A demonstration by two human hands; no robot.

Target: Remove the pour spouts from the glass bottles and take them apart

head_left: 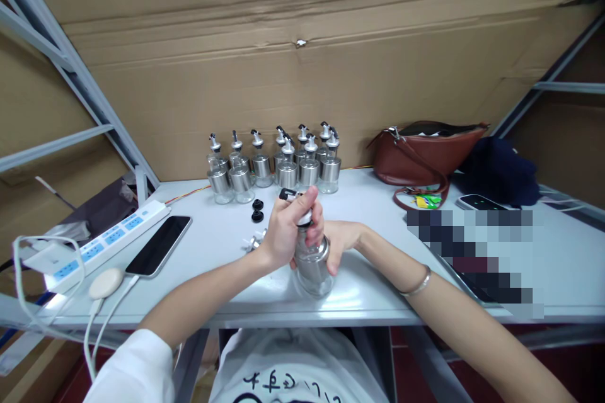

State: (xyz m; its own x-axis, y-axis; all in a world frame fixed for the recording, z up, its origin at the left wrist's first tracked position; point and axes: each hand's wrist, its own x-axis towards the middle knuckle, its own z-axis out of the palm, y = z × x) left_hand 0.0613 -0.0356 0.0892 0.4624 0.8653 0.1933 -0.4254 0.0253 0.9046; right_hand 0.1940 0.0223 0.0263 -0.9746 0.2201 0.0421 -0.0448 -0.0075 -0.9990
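Observation:
A glass bottle with a steel sleeve (314, 267) stands near the table's front edge, tilted slightly. My left hand (289, 227) is closed around the pourer cap (305, 217) at its top, the thumb lying over it. Around the bottle's body my right hand (339, 242) is wrapped from the right side. Two black stoppers (258, 210) lie beyond my left hand, and some silvery pourer parts (254, 241) lie just left of it, partly hidden.
Several sleeved bottles (287, 174) stand at the back, most with pourers. A power strip (106, 242), phone (159, 245) and white charger (106, 283) are left. A brown bag (411, 157), dark cap (498, 170) and blurred-out device lie right.

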